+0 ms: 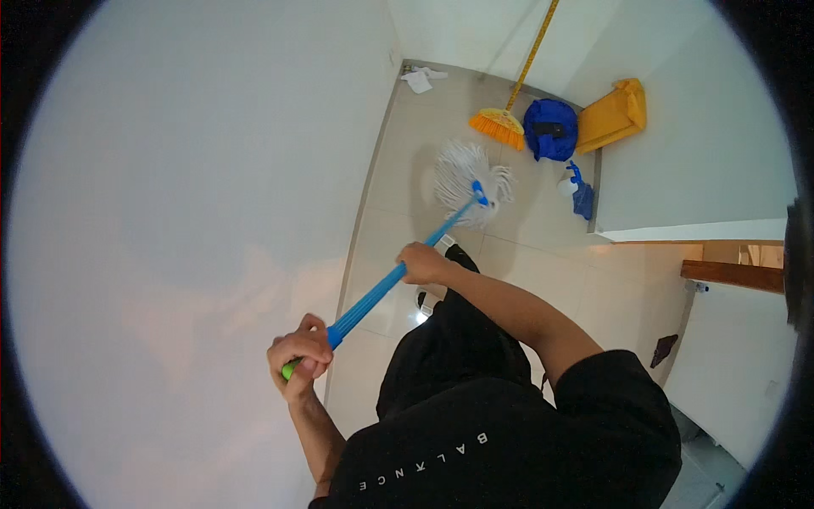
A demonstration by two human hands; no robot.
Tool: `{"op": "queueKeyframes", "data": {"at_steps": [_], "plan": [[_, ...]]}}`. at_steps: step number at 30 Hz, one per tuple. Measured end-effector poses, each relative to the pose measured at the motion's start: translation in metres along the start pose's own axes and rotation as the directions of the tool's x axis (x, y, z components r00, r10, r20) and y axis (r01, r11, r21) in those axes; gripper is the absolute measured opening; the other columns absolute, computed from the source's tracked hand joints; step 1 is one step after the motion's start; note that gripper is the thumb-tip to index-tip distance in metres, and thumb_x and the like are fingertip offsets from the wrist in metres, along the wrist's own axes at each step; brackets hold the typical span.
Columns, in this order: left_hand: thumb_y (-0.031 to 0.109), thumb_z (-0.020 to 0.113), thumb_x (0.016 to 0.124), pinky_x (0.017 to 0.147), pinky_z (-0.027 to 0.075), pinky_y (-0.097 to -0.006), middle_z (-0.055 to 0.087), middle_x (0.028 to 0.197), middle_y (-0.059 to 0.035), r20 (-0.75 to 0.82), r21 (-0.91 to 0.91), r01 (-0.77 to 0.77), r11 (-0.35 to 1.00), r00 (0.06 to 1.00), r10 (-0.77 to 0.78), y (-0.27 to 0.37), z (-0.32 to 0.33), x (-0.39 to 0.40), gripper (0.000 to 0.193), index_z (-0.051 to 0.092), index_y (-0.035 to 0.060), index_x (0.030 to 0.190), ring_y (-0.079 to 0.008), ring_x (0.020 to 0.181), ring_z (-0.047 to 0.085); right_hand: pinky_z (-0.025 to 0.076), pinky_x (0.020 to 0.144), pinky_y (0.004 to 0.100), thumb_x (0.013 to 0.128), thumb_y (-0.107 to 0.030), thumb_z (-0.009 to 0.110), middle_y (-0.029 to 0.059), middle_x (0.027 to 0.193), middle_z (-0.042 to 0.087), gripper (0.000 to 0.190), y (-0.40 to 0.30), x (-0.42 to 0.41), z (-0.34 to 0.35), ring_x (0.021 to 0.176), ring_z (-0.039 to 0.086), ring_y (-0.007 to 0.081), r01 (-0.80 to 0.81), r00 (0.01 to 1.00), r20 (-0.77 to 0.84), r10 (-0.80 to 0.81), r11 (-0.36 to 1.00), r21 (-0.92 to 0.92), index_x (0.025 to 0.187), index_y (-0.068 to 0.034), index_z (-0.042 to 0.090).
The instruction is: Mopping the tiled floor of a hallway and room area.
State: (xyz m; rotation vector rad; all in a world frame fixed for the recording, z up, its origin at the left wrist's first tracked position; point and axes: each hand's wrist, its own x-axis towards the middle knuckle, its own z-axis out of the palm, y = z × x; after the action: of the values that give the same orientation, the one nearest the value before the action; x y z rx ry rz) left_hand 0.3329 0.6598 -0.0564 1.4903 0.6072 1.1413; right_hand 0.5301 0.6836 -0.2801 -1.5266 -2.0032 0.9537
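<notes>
My left hand (300,357) is wrapped round the green-tipped upper end of a blue mop handle (375,294). Farther down the same handle, my right hand (425,263) grips it with the fingers closed. The handle slopes away from me to a string mop head (467,181), whose white strands are spread on the pale tiled floor (540,254) ahead of my shoes. A broom (499,127) with orange bristles and a yellow patterned handle stands just beyond the mop head, near a blue bundle (551,130).
A yellow folded cloth or bag (612,118) leans at the right wall. Below it are a spray bottle (577,184) and a blue cloth (583,202). White scraps (420,77) lie in the far corner. A long wall (191,223) runs close on my left; a dark item (664,351) lies at right.
</notes>
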Motion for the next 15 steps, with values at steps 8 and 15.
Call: {"op": "queueKeyframes", "data": {"at_steps": [8,15], "plan": [[0.009,0.046,0.064,0.056,0.031,-0.0303,0.042,0.044,-0.0028,0.08,-0.208,0.172,0.963,0.984,-0.158,-0.035,0.045,-0.025,0.013,0.052,-0.0014,0.059,-0.0111,0.038,0.035,0.043,0.059,0.0431,0.058,-0.024,0.059,0.0135,0.067,0.053,0.018,0.042,-0.103,-0.006,0.07,0.052,0.0315,-0.149,0.983,0.087,0.159,0.982,-0.113,0.059,-0.007,0.056],[0.013,0.054,0.062,0.054,0.032,-0.0301,0.047,0.045,-0.0034,-0.141,-0.054,0.058,0.997,0.988,-0.065,0.006,0.037,-0.04,0.014,0.053,0.0009,0.056,-0.0117,0.04,0.04,0.043,0.061,0.0422,0.058,-0.023,0.059,0.0152,0.068,0.053,0.021,0.018,-0.065,0.014,0.071,0.052,0.0325,0.009,1.0,0.027,-0.007,0.998,-0.065,0.067,-0.005,0.057]]}}
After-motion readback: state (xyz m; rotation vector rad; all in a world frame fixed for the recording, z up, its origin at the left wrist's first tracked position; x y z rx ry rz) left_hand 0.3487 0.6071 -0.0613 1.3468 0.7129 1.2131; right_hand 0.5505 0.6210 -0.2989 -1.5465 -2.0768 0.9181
